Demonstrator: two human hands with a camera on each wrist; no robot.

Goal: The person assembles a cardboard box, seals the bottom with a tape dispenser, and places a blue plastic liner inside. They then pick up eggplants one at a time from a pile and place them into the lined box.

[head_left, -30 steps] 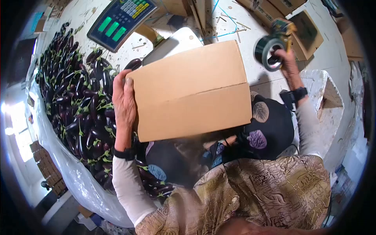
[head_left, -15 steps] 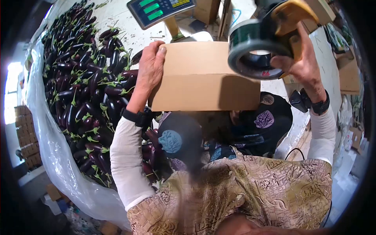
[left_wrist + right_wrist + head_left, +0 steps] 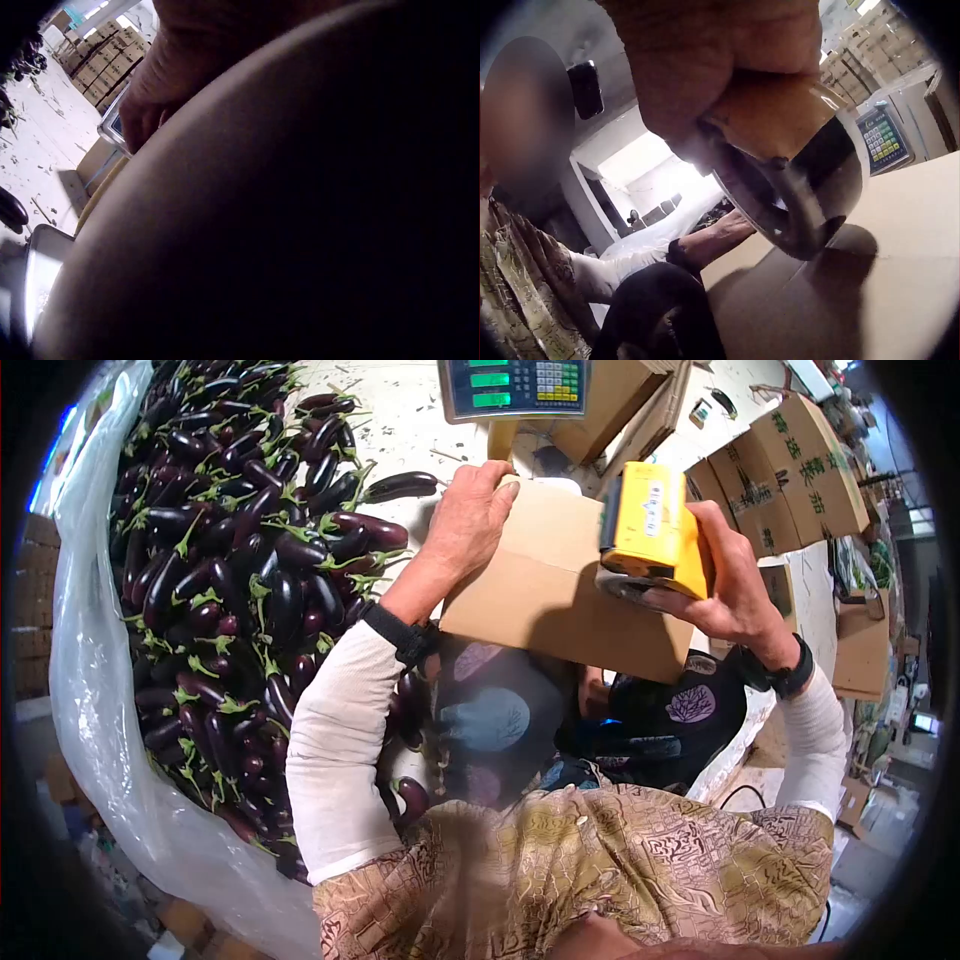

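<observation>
In the head view a cardboard box (image 3: 560,580) lies over the person's lap, a seam running across its face. The left hand (image 3: 466,520) grips its upper left corner, thumb on the face. Above the right part of the box, the right hand (image 3: 735,575) holds a yellow tape dispenser (image 3: 650,520), fingers curled round it. The right wrist view shows the tape roll (image 3: 817,202) close over the cardboard (image 3: 900,277), casting a shadow; whether they touch I cannot tell. The left wrist view is mostly dark, with the left hand (image 3: 176,67) at the top.
A large heap of eggplants (image 3: 230,590) lies at the left, bordered by clear plastic sheeting (image 3: 100,670). A scale display (image 3: 515,385) stands at the top. Printed cardboard boxes (image 3: 790,475) sit at the upper right. One eggplant (image 3: 400,485) lies near the left hand.
The right hand has brought the dispenser leftward and down over the box and turned it, its yellow side now showing. The box has tilted, with the left hand still at its corner. The view has shifted.
</observation>
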